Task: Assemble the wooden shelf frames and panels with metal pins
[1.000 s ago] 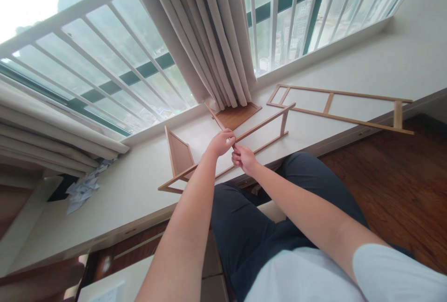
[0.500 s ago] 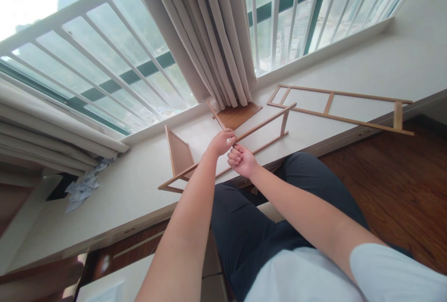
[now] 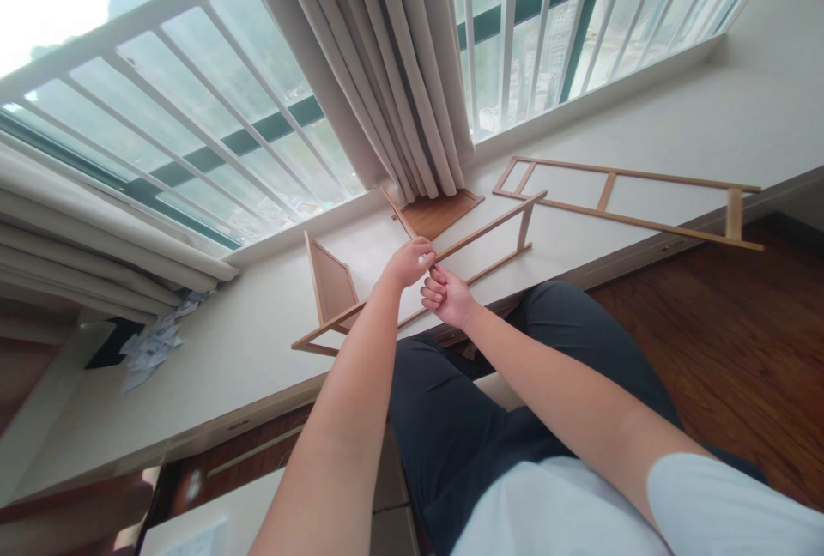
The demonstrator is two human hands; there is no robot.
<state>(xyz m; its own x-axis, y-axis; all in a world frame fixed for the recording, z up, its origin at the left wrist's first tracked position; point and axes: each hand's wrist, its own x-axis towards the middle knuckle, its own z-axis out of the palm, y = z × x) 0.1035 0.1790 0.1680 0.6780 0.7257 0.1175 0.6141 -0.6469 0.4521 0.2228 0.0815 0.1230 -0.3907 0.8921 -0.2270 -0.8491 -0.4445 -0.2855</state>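
Note:
A wooden rack frame [image 3: 495,226] stands on its long side on the white window ledge, with a panel [image 3: 333,280] upright against its left part. My left hand [image 3: 410,262] is closed around the frame's upper rail near its middle. Just below and to the right, my right hand [image 3: 449,297] is curled, thumb and finger pinched together close to that rail. Whatever sits in the pinch is too small and covered to name. A second wooden panel [image 3: 441,214] reaches from behind my left hand back to the curtain.
Another ladder-like wooden frame [image 3: 606,191] lies flat on the ledge [image 3: 212,367] to the right, its end jutting over the front edge. Crumpled paper [image 3: 154,350] lies at the left. A gathered curtain [image 3: 386,67] hangs behind the panels, before railed windows.
My right hand has shifted very slightly, its fingers still pinched at the rail. My left hand and the wooden pieces look unmoved.

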